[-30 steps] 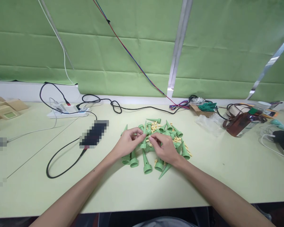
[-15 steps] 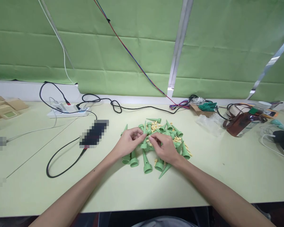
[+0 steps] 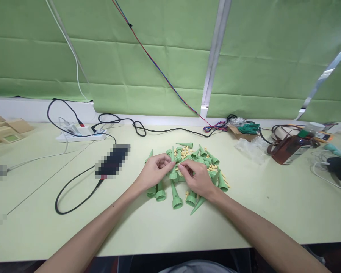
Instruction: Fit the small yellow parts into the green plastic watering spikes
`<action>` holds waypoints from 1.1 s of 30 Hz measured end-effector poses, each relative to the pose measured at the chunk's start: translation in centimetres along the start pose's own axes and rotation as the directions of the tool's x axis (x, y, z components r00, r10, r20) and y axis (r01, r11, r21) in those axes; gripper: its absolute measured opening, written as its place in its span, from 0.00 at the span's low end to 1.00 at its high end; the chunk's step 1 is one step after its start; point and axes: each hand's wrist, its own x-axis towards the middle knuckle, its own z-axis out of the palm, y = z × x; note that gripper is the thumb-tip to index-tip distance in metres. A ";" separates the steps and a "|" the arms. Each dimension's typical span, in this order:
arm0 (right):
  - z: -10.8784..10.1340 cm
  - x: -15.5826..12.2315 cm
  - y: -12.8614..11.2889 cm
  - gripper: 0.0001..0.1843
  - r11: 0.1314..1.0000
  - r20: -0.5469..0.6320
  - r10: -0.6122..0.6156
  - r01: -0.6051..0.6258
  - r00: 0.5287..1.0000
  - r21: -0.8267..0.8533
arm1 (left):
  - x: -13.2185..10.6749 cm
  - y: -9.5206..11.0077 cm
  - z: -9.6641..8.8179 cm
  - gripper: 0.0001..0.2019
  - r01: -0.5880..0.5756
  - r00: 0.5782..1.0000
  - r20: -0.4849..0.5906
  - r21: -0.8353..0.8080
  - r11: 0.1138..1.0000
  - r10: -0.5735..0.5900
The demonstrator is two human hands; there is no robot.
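My left hand [image 3: 158, 170] is closed on a green plastic watering spike [image 3: 173, 175], its thin tip pointing away from me and its wide cup end toward me. Close beside it, my right hand [image 3: 196, 174] is pinched at the spike's side; whatever lies between its fingertips is too small to make out. Around and beneath both hands lies a loose pile of similar green spikes [image 3: 176, 201], with small yellow plastic pieces [image 3: 186, 152] mixed in at the back and right. Part of the pile is hidden behind the hands.
A dark phone-like device [image 3: 113, 161], blurred out, lies left with a black cable. Behind it sits a white power strip [image 3: 82, 133]. At the right are a brown bottle [image 3: 292, 148], clear plastic wrap [image 3: 252, 148] and a small cardboard box [image 3: 238, 133]. Cables run along the back edge.
The spike in my left hand has tilted very slightly, its tip shifting left. Both hands otherwise keep the same place and grip.
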 end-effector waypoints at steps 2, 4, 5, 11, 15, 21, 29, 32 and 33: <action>0.0 0.0 0.0 0.11 1.000 -0.004 -0.008 0.008 1.000 -0.002 | 0.0 -0.1 0.0 0.13 -0.002 1.000 -0.005 -0.001 1.000 0.002; 0.0 0.0 0.1 0.11 1.000 -0.006 -0.017 0.017 1.000 -0.002 | 0.0 -0.1 0.0 0.13 0.002 1.000 -0.012 0.003 1.000 -0.002; 0.0 0.0 0.1 0.11 1.000 -0.009 -0.021 0.021 1.000 -0.001 | 0.0 -0.2 0.0 0.13 0.003 1.000 -0.018 0.006 1.000 -0.002; 0.0 0.0 0.1 0.10 1.000 -0.010 -0.018 0.017 1.000 -0.002 | -0.1 -0.1 0.0 0.14 0.013 0.998 -0.054 0.025 1.000 -0.011; 0.0 0.0 0.1 0.11 1.000 -0.005 -0.010 0.010 1.000 -0.005 | 0.0 0.0 0.1 0.14 0.007 0.997 -0.074 0.038 0.999 -0.004; 0.1 -0.1 0.2 0.11 1.000 0.001 -0.006 0.006 1.000 -0.014 | 0.0 -0.1 0.0 0.14 0.000 0.997 -0.078 0.057 0.998 0.004; 0.0 0.0 0.1 0.12 1.000 0.034 0.006 -0.006 0.999 -0.006 | -0.1 -0.3 0.1 0.14 -0.027 0.997 -0.076 0.093 0.995 0.034; 0.0 0.0 0.1 0.13 1.000 0.042 0.018 -0.017 0.999 -0.012 | -0.1 -0.3 0.1 0.14 -0.038 0.996 -0.078 0.109 0.993 0.047; 0.0 0.0 0.0 0.14 1.000 0.045 0.021 -0.021 0.999 -0.011 | -0.2 -0.2 0.1 0.13 -0.040 0.996 -0.077 0.114 0.993 0.049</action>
